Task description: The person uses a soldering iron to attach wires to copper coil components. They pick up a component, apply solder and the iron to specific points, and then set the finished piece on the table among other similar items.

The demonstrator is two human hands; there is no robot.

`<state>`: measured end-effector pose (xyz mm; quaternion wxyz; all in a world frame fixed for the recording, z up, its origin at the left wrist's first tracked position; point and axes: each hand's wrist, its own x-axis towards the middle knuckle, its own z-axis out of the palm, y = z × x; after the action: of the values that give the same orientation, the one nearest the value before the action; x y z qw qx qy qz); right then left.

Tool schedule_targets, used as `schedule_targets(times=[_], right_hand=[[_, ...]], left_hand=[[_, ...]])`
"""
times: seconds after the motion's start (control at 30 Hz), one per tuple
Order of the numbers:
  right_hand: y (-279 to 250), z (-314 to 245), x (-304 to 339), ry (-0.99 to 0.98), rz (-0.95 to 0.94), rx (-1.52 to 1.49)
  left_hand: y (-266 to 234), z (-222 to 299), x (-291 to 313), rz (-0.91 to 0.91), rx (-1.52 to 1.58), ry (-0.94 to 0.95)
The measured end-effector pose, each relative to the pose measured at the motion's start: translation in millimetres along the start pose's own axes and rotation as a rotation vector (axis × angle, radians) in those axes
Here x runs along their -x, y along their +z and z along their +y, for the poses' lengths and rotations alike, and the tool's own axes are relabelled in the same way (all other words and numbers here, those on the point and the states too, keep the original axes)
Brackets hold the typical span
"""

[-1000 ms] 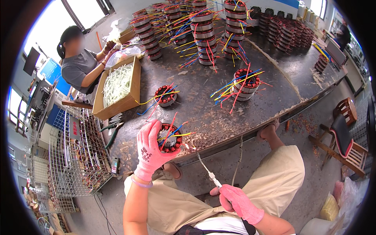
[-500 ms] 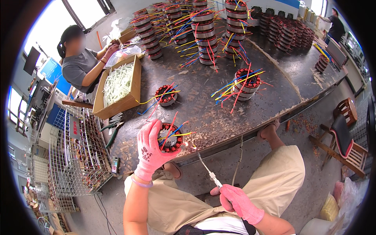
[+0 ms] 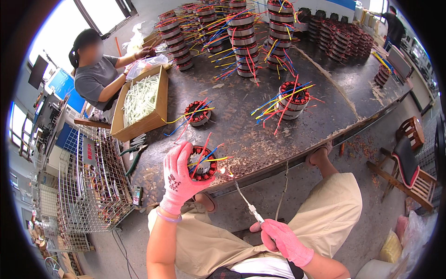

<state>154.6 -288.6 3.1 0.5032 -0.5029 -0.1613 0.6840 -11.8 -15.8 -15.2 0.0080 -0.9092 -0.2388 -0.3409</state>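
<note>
By the table [image 3: 241, 135], left grip [image 3: 179, 176] clasps a stator [image 3: 212, 168], right grip [image 3: 284, 239] a long torch [image 3: 252, 209] slanting up-left.

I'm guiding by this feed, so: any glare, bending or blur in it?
Head view: upper-left window washed out white; head view: corners black, wire basket looking bowed; head view: torch and wound ring fairly sharp, but the small flame is too bright for detail.

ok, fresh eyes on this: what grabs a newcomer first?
First, the small flame off the tip of the torch in the pink-gloved right hand, just right of the ring-shaped coil the left hand holds by the table's near edge. Then the tall stacks of wired coils at the far side, and the open box of pale sticks at left.
</note>
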Motion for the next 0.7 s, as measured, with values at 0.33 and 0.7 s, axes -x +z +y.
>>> schedule_targets(times=[0.33,0.7], right_hand=[[-7,6,1,0.027,0.053,-0.056],[-15,15,-3,-0.015,0.077,0.041]], left_hand=[[-5,-2,-4,-0.113,0.134,-0.097],[-4,-22,2,-0.470,0.390,-0.081]])
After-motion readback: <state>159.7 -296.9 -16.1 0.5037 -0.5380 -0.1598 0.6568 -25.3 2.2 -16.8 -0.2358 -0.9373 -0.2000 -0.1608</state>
